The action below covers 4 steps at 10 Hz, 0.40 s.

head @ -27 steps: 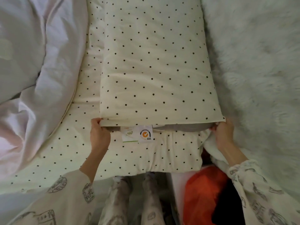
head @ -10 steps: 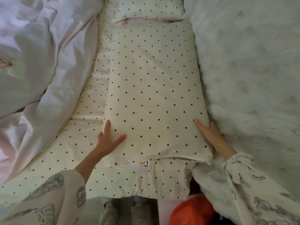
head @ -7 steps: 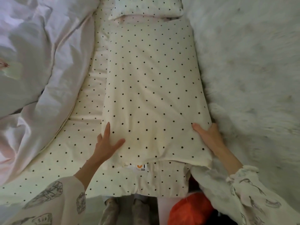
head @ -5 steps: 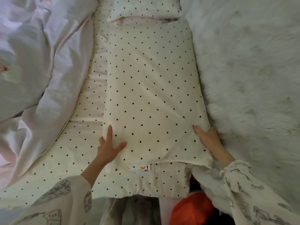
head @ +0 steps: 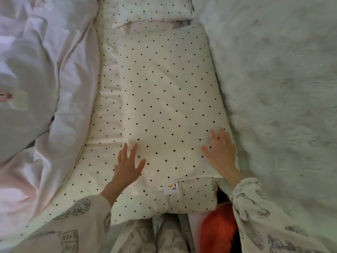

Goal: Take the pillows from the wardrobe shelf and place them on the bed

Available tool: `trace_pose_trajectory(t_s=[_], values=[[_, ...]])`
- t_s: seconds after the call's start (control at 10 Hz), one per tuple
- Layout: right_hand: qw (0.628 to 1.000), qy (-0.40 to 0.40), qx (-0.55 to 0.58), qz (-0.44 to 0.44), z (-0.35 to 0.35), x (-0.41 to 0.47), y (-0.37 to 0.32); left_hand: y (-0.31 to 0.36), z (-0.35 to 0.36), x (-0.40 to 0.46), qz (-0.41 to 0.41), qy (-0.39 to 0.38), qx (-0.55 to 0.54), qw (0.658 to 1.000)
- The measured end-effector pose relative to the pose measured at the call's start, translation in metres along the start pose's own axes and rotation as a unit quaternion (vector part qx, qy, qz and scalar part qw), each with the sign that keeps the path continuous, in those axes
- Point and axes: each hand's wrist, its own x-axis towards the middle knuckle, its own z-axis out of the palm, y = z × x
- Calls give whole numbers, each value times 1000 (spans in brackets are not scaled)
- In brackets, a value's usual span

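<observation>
A long cream pillow with small black dots [head: 167,99] lies flat on the bed, lengthwise away from me, on a sheet of the same dotted fabric [head: 107,110]. My left hand [head: 127,165] rests flat with spread fingers on the pillow's near left corner. My right hand [head: 221,152] lies flat on its near right corner. A second dotted pillow [head: 153,10] sits at the far end, just beyond the first. A white label [head: 172,188] peeks out under the near pillow edge.
A rumpled pale pink duvet [head: 40,84] is heaped along the left. A white fluffy blanket [head: 280,92] covers the right side. Something orange [head: 218,232] lies at the bed's near edge by my legs.
Both hands let go of the pillow's open end and moved onto its top. The right hand has shifted from the pillow's side edge to lie flat on top.
</observation>
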Motion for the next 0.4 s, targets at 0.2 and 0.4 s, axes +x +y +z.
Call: trace_pose_trajectory(t_s=[0.2,0.4], values=[[992,-62,-97,-55,9,27,-35,36,-15,43,91,0,164,982],[991,-130,-3,-20,-3,24,-55,56,-13,58,50,-107,155,981]])
